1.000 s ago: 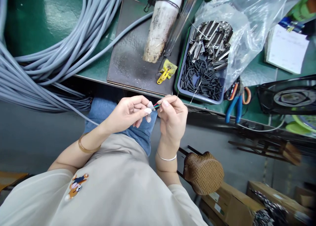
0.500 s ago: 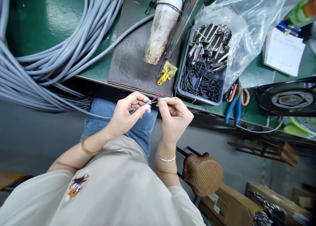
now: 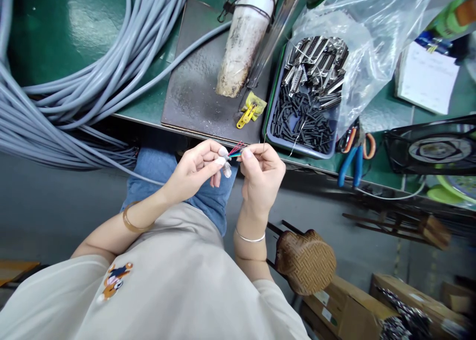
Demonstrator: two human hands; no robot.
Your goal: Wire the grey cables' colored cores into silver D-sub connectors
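My left hand (image 3: pixel 197 170) pinches the end of a grey cable (image 3: pixel 143 177) between thumb and fingers. Thin coloured wires (image 3: pixel 235 150), red, blue and green among them, fan out of the cable end towards the right. My right hand (image 3: pixel 263 174) closes thumb and forefinger on the tips of some of these wires; the red ones stand free above. A crumpled whitish scrap (image 3: pixel 227 170) hangs just below the left fingertips. Both hands are over my lap, in front of the table's edge.
On the green table (image 3: pixel 89 25) lie a large coil of grey cable (image 3: pixel 111 67), a dark board (image 3: pixel 197 72) with a yellow clip-like tool (image 3: pixel 247 116), and a bin (image 3: pixel 268 134) of metal connectors and short black tubes. Blue-and-orange pliers (image 3: pixel 353 156) lie right of it. A woven-top stool (image 3: pixel 310 260) stands below.
My right hand has shifted slightly left, closer to the left hand. More of the wires now show spread apart, and the whitish scrap hangs lower and clearer.
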